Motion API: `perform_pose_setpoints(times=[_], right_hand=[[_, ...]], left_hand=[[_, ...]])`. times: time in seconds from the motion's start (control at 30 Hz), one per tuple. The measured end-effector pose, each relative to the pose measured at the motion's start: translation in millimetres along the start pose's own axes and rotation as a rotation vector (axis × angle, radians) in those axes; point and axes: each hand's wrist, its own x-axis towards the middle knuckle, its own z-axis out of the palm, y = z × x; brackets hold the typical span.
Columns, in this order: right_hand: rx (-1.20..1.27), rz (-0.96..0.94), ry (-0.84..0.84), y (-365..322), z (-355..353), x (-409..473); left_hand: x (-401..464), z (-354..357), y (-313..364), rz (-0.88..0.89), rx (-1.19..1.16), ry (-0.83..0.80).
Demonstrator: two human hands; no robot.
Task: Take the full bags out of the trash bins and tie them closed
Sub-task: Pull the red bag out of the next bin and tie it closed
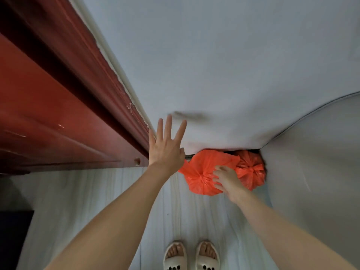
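Note:
Two orange plastic trash bags sit on the floor against the wall, both gathered and knotted at the top. The nearer bag (200, 172) lies left of the second bag (251, 170). My right hand (227, 180) reaches down onto the nearer bag, its curled fingers at the knot; whether they grip it I cannot tell. My left hand (165, 147) is raised above and left of the bags, fingers spread straight, flat toward the wall beside the door frame, holding nothing.
A dark red door frame (68, 106) runs along the left. A pale grey wall (224, 65) stands ahead, with a curved grey surface (321, 152) at the right. The floor (97, 191) has pale wood-look boards. My feet in light slippers (191, 256) stand below.

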Motion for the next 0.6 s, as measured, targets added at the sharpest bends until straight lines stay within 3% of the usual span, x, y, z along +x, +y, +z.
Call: perform_pose_setpoints(times=[0.17, 0.33, 0.6], right_hand=[[-0.374, -0.206, -0.125, -35, 5, -119], [-0.833, -0.524, -0.319, -42, 29, -241], [-1.226, -1.047, -0.615, 50, 92, -408]], left_hand=[[-103, -74, -7, -0.174, -0.259, -0.047], [-231, -125, -20, -0.474, -0.472, 0.064], [-467, -159, -31, -0.918, -0.466, 0.203]])
